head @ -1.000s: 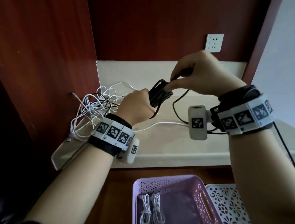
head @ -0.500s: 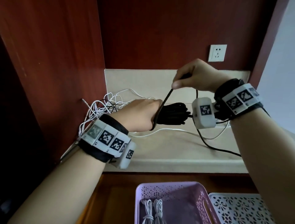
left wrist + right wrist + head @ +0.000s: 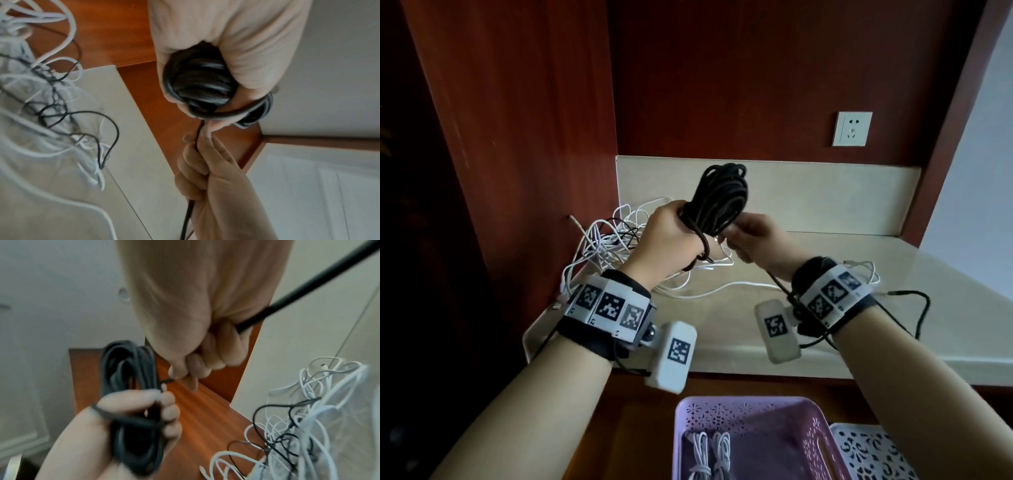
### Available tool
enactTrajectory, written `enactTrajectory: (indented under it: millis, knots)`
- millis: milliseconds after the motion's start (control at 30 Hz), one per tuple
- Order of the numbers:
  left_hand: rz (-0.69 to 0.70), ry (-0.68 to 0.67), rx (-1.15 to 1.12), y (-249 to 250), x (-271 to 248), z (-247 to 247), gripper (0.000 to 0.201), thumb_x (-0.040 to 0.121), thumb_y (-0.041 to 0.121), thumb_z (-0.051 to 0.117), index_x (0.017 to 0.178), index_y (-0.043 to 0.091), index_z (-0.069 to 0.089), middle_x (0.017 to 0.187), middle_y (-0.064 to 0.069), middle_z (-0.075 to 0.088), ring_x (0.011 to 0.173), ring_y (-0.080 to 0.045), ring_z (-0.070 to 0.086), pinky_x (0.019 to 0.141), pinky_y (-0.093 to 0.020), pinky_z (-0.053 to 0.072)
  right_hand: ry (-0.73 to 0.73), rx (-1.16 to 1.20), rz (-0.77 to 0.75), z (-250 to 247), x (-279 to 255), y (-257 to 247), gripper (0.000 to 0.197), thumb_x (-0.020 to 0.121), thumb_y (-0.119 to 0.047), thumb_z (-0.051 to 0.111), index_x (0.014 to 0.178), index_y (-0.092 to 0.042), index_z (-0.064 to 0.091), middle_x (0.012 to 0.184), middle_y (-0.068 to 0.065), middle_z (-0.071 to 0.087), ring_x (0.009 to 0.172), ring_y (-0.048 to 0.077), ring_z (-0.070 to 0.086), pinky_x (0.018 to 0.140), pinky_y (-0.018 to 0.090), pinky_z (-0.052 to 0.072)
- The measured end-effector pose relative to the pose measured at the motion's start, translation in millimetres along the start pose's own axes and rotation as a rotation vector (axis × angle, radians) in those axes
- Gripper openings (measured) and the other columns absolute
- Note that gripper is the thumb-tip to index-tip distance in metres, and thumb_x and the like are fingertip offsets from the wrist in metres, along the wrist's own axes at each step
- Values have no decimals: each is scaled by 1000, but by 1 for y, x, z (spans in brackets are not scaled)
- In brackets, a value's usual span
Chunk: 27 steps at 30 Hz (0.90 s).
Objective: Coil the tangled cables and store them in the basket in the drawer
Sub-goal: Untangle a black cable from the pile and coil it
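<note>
Up above the counter [image 3: 808, 274], the left hand [image 3: 671, 240] is raised with its back toward the head camera, fingers and thumb curled tight around the lower part of the black cable coil [image 3: 719, 198], whose loops stand upright out of the fist. One strand is wrapped crosswise around the bundle and over the left fingers [image 3: 166, 412]. Just right of the coil, the right hand [image 3: 753, 240] is closed into a fist around the loose end of the black cable [image 3: 308, 285], thumb and forefinger pinching it close against the coil; the cable runs back past the right wrist. Left of the coil, the tangled white cables [image 3: 613, 246] lie heaped on the counter by the wooden side panel [image 3: 517, 171]. Below the coil, nearest the camera, the purple basket [image 3: 722, 411] holds two bundled white cables [image 3: 709, 452].
</note>
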<state>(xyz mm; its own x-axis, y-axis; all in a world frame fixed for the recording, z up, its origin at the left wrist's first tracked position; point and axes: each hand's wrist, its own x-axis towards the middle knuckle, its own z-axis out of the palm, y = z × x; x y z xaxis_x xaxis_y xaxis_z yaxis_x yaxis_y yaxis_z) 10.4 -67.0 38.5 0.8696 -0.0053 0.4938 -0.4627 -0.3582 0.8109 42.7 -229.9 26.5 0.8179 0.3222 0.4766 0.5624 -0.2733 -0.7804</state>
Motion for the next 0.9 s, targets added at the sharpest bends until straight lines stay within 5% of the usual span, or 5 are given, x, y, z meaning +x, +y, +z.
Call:
enactTrajectory:
  millis: [167, 267, 533, 700, 900]
  knots:
    - [-420, 65, -213, 0, 10, -2, 14, 53, -8, 67, 66, -2, 68, 59, -14, 58, 58, -25, 52, 56, -30, 41, 29, -575, -70, 26, -7, -7, 27, 97, -17, 45, 73, -8, 53, 62, 2, 45, 58, 18, 40, 55, 30, 28]
    - [-464, 29, -60, -3, 14, -3, 13, 59, -10, 63, 69, -2, 64, 49, -11, 52, 51, -23, 48, 50, -26, 38, 23, -764, -58, 30, -10, -9, 33, 98, -21, 43, 67, -12, 40, 66, 4, 44, 65, 26, 36, 57, 31, 25]
    - [-386, -27, 208, -9, 17, -3, 10, 64, -4, 60, 69, 2, 66, 54, -11, 58, 49, -23, 55, 48, -23, 42, -18, -802, -69, 37, -21, -31, 46, 94, -10, 44, 53, -18, 24, 55, 5, 31, 62, 28, 29, 55, 34, 12]
    - [-281, -27, 331, -4, 18, -3, 8, 69, 2, 58, 73, 6, 64, 59, -6, 57, 56, -24, 53, 47, -21, 40, 30, -741, -65, 34, -25, -38, 45, 95, -11, 44, 51, -12, 32, 50, 0, 31, 48, 15, 27, 43, 23, 22]
    - [99, 45, 650, 9, 5, 5, 18, 84, 15, 53, 95, 2, 48, 85, -11, 51, 74, -28, 46, 62, -32, 34, 154, -304, 93, 22, -23, -34, 70, 88, -50, 57, 69, 17, 55, 39, -9, 29, 38, 8, 25, 42, 18, 20]
